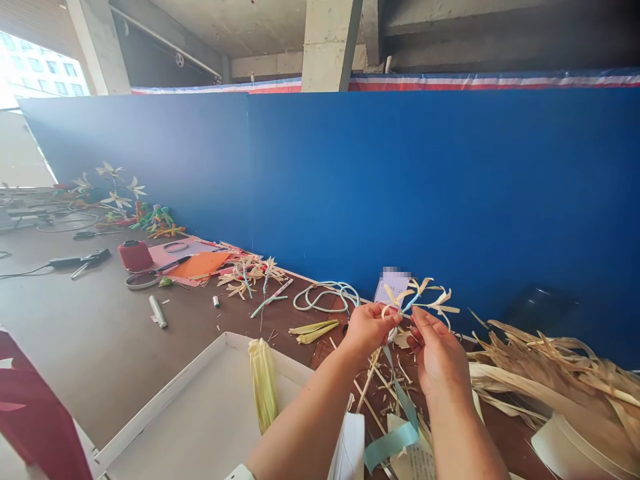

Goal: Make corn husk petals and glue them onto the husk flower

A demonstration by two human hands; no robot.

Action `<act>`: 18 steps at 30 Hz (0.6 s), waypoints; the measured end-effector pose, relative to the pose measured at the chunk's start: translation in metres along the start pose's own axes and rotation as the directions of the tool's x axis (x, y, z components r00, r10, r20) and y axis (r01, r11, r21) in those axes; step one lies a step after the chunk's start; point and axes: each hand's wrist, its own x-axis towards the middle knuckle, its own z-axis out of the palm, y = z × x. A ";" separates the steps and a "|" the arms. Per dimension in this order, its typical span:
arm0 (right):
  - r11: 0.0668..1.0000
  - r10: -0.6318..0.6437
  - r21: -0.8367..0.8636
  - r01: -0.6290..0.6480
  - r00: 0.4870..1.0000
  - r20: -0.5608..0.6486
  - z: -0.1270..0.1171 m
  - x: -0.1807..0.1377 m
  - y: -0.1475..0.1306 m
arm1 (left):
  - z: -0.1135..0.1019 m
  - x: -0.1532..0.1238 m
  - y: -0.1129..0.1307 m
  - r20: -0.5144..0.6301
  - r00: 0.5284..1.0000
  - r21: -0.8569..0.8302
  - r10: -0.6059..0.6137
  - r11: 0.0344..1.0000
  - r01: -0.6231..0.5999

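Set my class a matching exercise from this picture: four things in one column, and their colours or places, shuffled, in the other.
Things:
1. Flower spray
2. Thread spool
3. Corn husk bundle
4. Tape strip

Colours or places:
A. Red, near the orange paper
B. Light blue, below the hands
C. At the left hand's fingertips, the right hand close beside
D. Pale yellow-green, lying partly over the white tray

Right pairs: 1-C, 2-A, 3-D, 4-B
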 end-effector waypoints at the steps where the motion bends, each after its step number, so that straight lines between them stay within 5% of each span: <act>1: 1.000 -0.008 -0.008 0.008 1.000 -0.015 0.000 -0.001 -0.002 | 0.002 -0.001 0.003 0.007 1.000 0.013 -0.004 1.000 0.003; 18: 1.000 -0.029 -0.014 0.027 0.992 -0.123 -0.004 0.001 -0.005 | 0.010 -0.009 0.009 0.059 0.997 0.128 0.043 0.990 -0.050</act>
